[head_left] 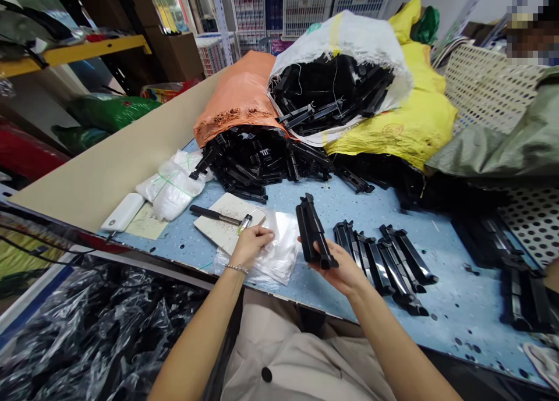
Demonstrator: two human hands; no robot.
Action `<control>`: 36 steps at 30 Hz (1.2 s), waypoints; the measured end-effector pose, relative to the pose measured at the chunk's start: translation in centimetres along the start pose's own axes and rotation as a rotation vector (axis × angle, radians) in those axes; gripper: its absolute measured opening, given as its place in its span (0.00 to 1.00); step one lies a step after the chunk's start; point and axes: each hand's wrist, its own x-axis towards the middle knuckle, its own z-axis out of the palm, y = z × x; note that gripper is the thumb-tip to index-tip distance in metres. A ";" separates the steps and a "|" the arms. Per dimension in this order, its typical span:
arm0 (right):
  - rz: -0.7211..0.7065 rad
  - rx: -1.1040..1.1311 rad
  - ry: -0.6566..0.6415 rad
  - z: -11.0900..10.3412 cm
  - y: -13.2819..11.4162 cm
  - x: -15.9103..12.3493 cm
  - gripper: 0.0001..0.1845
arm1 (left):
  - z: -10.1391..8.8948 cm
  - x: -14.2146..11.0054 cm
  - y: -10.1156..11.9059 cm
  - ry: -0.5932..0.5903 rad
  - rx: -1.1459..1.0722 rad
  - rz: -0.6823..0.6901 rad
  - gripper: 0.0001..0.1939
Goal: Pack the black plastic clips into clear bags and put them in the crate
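So, taking the clear bags (282, 255) as the landmark: the right hand (336, 267) is just to the right of them, raised over the bench (290, 194) and wrapped around a couple of slim black parts (312, 232) that sit side by side. Their long axis runs mostly away from the person, with the far ends leaning a bit left and the near ends by the palm. The left hand (252, 244) is on the left side of the clear bags, thumb and fingers pinched together on the film.

Further right of the bags there's a row of similar parts (379, 258) lying loosely side by side. Those slant too, far ends to the left, near ends to the right.

Edge-wise, the bags sit right up by the bench's near edge, so there's little room on that side. Beyond them a strip of blue top shows before you hit the loose pile (253, 162) spilling from the orange sack (242, 92). Leftward it's tighter: a pale slab (209, 229) is just beside the bags with a black-handled tool (216, 215) lying across it, and a tied white bundle (172, 183) sits further out.
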 end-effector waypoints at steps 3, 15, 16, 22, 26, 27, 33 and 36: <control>0.069 0.114 -0.052 2.3 0.7 2.2 0.14 | 0.6 -0.5 -0.1 0.019 -0.081 0.013 0.18; 0.017 0.142 0.040 0.8 1.5 0.7 0.14 | -2.8 -1.5 1.1 0.077 0.362 0.362 0.18; 0.094 0.151 -0.015 0.7 1.7 0.0 0.13 | -2.7 -1.5 1.0 0.057 0.384 0.365 0.21; 0.454 0.324 -0.153 0.8 3.3 -0.4 0.11 | -1.9 -4.8 2.6 -0.137 0.447 0.545 0.30; 0.183 0.063 -0.134 2.4 3.6 -0.6 0.12 | -1.1 -9.3 4.4 -0.387 0.514 0.598 0.33; 0.110 -0.005 -0.132 2.9 3.6 -0.9 0.13 | -1.0 -10.2 4.7 -0.397 0.518 0.595 0.33; 0.268 0.425 -0.224 3.6 4.3 -2.3 0.14 | -2.7 -11.8 4.0 -0.082 0.517 0.641 0.23; 0.368 0.650 -0.337 3.2 4.8 -2.5 0.18 | -3.2 -11.0 2.6 0.088 0.671 0.642 0.25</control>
